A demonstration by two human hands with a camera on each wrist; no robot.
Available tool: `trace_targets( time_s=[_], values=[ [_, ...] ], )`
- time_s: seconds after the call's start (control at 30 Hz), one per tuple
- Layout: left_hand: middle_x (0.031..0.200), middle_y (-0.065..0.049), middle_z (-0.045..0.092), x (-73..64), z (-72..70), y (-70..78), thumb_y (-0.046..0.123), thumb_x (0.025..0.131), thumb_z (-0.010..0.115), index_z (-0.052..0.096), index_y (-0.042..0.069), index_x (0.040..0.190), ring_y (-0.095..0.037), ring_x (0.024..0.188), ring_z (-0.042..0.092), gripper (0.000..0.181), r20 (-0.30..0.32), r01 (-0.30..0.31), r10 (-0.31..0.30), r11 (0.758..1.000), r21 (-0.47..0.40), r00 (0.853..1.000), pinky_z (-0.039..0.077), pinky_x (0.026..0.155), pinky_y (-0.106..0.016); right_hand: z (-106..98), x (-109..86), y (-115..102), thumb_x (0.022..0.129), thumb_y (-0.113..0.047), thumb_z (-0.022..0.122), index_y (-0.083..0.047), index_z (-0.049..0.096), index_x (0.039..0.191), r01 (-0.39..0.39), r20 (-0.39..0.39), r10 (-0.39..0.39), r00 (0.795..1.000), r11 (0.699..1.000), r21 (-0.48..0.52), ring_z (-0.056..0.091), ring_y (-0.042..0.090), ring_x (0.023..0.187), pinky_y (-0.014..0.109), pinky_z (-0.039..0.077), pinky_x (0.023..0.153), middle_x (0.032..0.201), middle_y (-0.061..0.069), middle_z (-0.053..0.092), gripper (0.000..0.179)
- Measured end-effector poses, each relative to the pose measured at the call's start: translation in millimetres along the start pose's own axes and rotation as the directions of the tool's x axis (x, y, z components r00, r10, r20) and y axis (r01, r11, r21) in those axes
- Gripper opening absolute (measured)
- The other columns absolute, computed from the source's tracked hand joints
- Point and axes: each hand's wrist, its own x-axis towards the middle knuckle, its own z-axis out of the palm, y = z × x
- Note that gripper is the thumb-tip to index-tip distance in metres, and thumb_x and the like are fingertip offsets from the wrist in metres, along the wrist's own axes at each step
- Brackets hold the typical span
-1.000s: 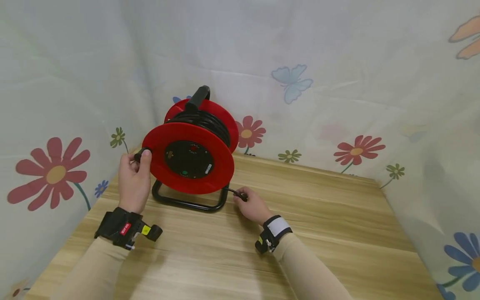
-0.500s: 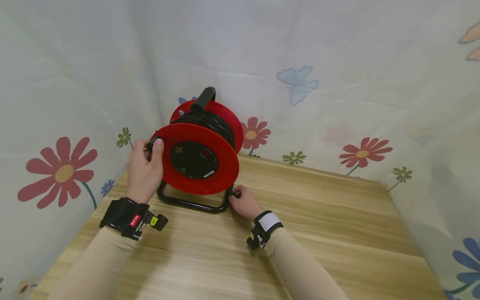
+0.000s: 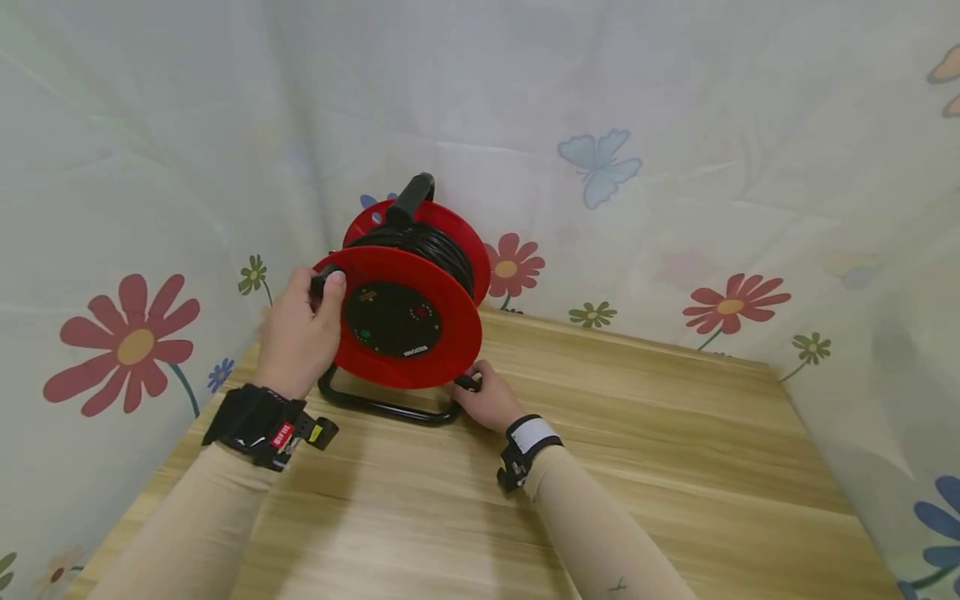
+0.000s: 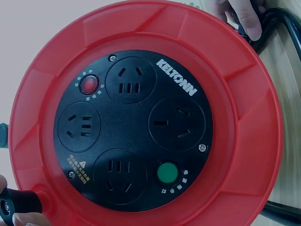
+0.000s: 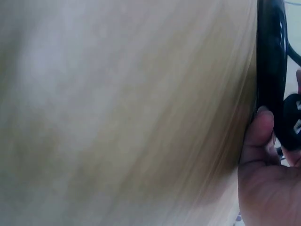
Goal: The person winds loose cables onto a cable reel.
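Observation:
A red cable reel stands on its black tube stand, with black cable wound between its discs. My left hand holds the reel's black winding knob at the upper left of the front disc, thumb and fingers around it. At the stand's lower right corner, my right hand grips the black plug on the cable's end. In the right wrist view the thumb lies against the stand's tube, and the plug is partly cut off by the frame edge.
The reel's front panel carries several sockets, a red button and a green one. A black carrying handle tops the reel. The wooden table meets a flower-print curtain behind and at both sides.
My left hand has gone up and right with the knob, turning the front disc clockwise. My right hand has moved left with the plug to the stand, and the loose cable between them has shortened.

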Motion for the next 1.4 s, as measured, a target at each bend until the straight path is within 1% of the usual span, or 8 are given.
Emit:
trace_targets(
  time_s=[0.17,0.3,0.37,0.5,0.67,1.0,1.17,1.4],
  values=[
    [0.075,-0.013,0.048,1.8,3.1,9.7,0.055,0.097,0.034,0.046,0.005,0.102,-0.027,0.066,0.047,0.052,0.005,-0.041,0.041,0.999,0.007,0.999,0.033,0.049,-0.036,-2.1,-3.9,3.9,0.079,-0.059,0.063,-0.016,0.048,0.108,-0.038,0.005,0.037,0.999,0.998,0.043,0.051,0.021,0.086,0.033,0.042,0.073,0.098,0.006,0.061,0.054],
    [0.077,-0.013,0.050,2.1,6.3,17.0,0.056,0.097,0.034,0.046,0.005,0.104,-0.027,0.067,0.049,0.053,0.015,-0.051,0.051,0.999,0.008,0.999,0.036,0.051,-0.037,-0.6,-5.0,6.5,0.076,-0.065,0.064,-0.017,0.047,0.111,-0.040,0.019,0.039,0.999,0.997,0.070,0.052,0.020,0.081,0.032,0.041,0.066,0.091,0.006,0.060,0.061],
    [0.076,-0.013,0.052,1.9,8.5,19.3,0.056,0.096,0.034,0.045,0.007,0.105,-0.027,0.067,0.050,0.052,0.020,-0.058,0.058,0.998,0.018,0.998,0.038,0.051,-0.037,1.6,-3.9,9.3,0.077,-0.061,0.065,-0.015,0.047,0.111,-0.025,0.023,0.023,0.999,0.996,0.082,0.052,0.018,0.076,0.030,0.040,0.062,0.087,0.006,0.059,0.060],
    [0.070,-0.012,0.053,2.1,13.1,23.6,0.056,0.096,0.035,0.044,0.008,0.103,-0.026,0.063,0.051,0.049,0.029,-0.103,0.101,0.992,0.067,0.994,0.039,0.050,-0.037,5.4,-0.5,11.0,0.081,-0.049,0.068,-0.012,0.049,0.103,-0.018,0.013,0.018,1.000,0.998,0.059,0.050,0.015,0.071,0.026,0.039,0.060,0.082,0.003,0.056,0.047],
    [0.066,-0.011,0.051,1.0,20.3,28.8,0.052,0.097,0.037,0.044,0.008,0.098,-0.025,0.058,0.049,0.045,0.039,-0.148,0.145,0.984,0.099,0.989,0.038,0.048,-0.035,5.8,1.9,5.6,0.085,-0.038,0.067,-0.009,0.049,0.096,-0.049,0.013,0.049,0.999,0.998,0.038,0.047,0.014,0.066,0.026,0.036,0.056,0.076,0.002,0.051,0.035],
    [0.065,-0.012,0.052,-5.5,29.8,34.8,0.047,0.098,0.037,0.045,0.005,0.096,-0.025,0.055,0.048,0.043,-0.020,-0.137,0.139,0.987,0.081,0.990,0.037,0.045,-0.033,0.2,0.1,-1.2,0.086,-0.029,0.067,-0.005,0.050,0.099,-0.120,0.045,0.116,0.992,0.988,0.095,0.046,0.013,0.064,0.024,0.035,0.054,0.075,0.001,0.051,0.032],
    [0.063,-0.011,0.051,-5.1,31.1,37.5,0.046,0.098,0.037,0.045,0.005,0.094,-0.024,0.053,0.047,0.042,-0.056,-0.128,0.133,0.989,0.073,0.990,0.036,0.044,-0.032,-0.4,3.0,-1.9,0.087,-0.029,0.067,-0.006,0.049,0.099,-0.120,0.062,0.114,0.992,0.986,0.113,0.046,0.014,0.065,0.025,0.035,0.054,0.075,0.002,0.051,0.032],
    [0.062,-0.011,0.050,-4.9,32.8,39.2,0.043,0.098,0.038,0.045,0.005,0.093,-0.024,0.051,0.047,0.039,-0.037,-0.116,0.120,0.990,0.081,0.992,0.036,0.043,-0.031,0.6,4.7,-0.5,0.086,-0.028,0.069,-0.004,0.049,0.098,-0.123,0.060,0.116,0.991,0.985,0.120,0.044,0.012,0.061,0.024,0.034,0.052,0.073,0.000,0.049,0.033]
  ],
)
